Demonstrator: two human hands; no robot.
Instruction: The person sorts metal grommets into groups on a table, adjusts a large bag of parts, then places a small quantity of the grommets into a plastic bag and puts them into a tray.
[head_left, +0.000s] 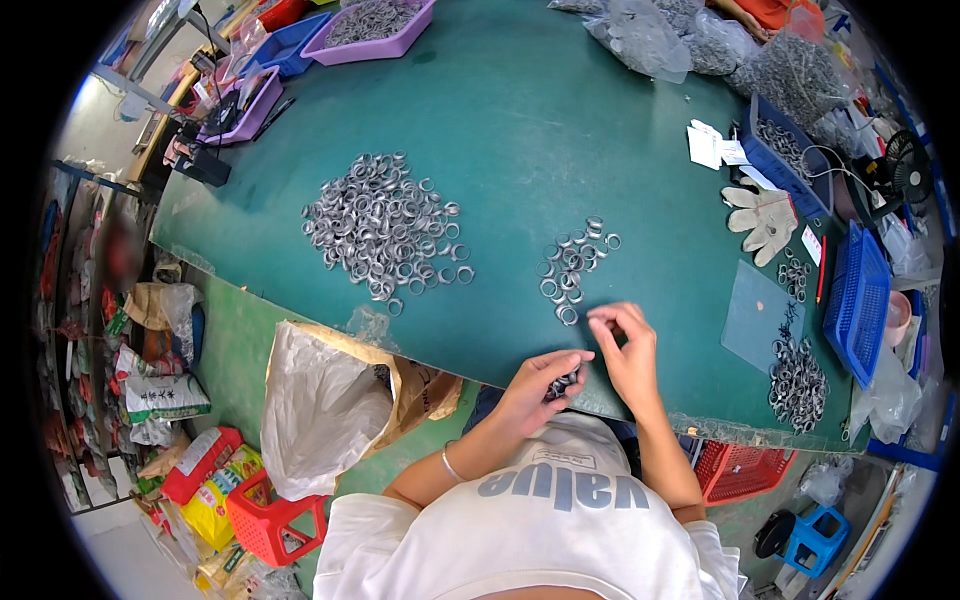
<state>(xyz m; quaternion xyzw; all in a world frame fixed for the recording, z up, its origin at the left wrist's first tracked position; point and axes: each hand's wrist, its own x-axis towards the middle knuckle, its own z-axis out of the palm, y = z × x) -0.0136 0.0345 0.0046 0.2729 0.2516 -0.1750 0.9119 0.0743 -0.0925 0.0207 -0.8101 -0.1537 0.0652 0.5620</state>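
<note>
My left hand [535, 392] is curled at the table's near edge around several metal rings [562, 384], dark grey and silvery, some hidden by the fingers. Just right of it, my right hand [628, 350] hovers over the table with thumb and index finger brought close together; whether a ring sits between them is too small to make out. A small group of metal rings [572, 262] lies just beyond both hands. Farther left is a large heap of similar rings [380, 225]. Another pile of rings [798, 385] lies at the right near edge.
The green table [480, 130] carries a white glove [762, 222], a red pencil [821, 270] and blue baskets [858, 300] at right. Purple trays [368, 45] stand at far left, bagged rings [640, 40] at the back. An open lined sack [330, 400] is below the left edge, beside a red stool [268, 520].
</note>
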